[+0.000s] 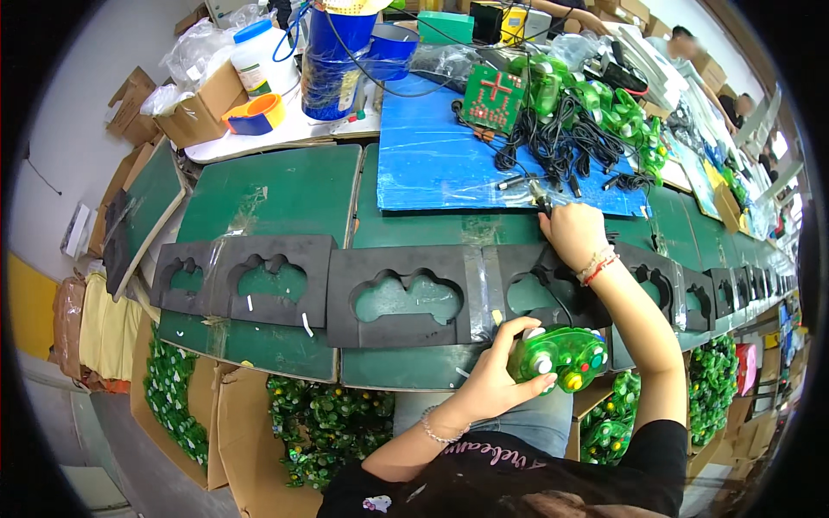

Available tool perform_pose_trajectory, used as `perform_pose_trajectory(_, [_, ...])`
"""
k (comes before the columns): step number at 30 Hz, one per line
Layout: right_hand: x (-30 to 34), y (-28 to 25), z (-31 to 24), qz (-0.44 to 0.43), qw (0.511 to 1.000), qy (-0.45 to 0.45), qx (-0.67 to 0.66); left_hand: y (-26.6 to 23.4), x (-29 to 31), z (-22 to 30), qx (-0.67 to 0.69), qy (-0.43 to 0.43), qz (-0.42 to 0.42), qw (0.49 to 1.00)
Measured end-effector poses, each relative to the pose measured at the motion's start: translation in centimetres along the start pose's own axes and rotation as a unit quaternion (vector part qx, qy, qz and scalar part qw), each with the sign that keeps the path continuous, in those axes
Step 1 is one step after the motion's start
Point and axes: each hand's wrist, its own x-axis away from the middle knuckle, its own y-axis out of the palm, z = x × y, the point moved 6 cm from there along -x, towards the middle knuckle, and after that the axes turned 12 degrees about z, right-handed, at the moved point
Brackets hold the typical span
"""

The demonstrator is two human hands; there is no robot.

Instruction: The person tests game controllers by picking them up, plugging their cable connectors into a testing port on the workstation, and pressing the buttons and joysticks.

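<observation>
The left hand [496,375] is clamped on a translucent green plastic game controller [560,356] near the body, while the right hand [572,231], ahead of it, seems closed on the black cable plug [541,197], probably for plugging in next.

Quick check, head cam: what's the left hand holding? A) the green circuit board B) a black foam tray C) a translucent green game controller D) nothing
C: the left hand is wrapped around a translucent green game controller with coloured buttons, held at the near edge of the bench, in front of the black foam trays. The green circuit board lies far off on the blue sheet.
</observation>
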Motion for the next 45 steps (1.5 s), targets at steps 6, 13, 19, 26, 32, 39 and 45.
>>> perform_pose_trajectory(6, [4.2, -4.7, 1.9, -0.020, 0.994, -0.045, -0.101, 0.8, 0.0, 0.3, -0.015, 0.019, -0.008, 1.000])
perform_pose_trajectory(13, [10.4, -14.9, 2.1, -0.050, 0.772, -0.089, -0.627, -0.2, 2.2, -0.5, -0.029, 0.051, -0.023, 0.998])
perform_pose_trajectory(19, [16.0, -13.2, 2.1, -0.082, 0.837, -0.054, -0.539, 3.6, 3.0, 0.7, -0.113, 0.151, -0.103, 0.977])
perform_pose_trajectory(26, [27.8, -9.2, 4.9, -0.364, 0.707, 0.091, -0.599, 11.0, 5.5, -1.4, -0.272, -0.012, -0.410, 0.871])
perform_pose_trajectory(32, [55.4, -3.2, 8.0, -0.547, 0.504, 0.469, -0.477, 13.1, 3.9, -1.2, -0.226, 0.193, -0.422, 0.857])
perform_pose_trajectory(39, [73.0, -1.4, 5.0, -0.751, 0.504, 0.335, -0.264, 8.0, -0.4, 1.7, -0.255, 0.272, -0.210, 0.904])
perform_pose_trajectory(45, [86.3, 3.3, -1.2, -0.662, 0.625, 0.280, -0.305, 6.4, -2.5, 4.0, -0.353, 0.347, -0.104, 0.863])
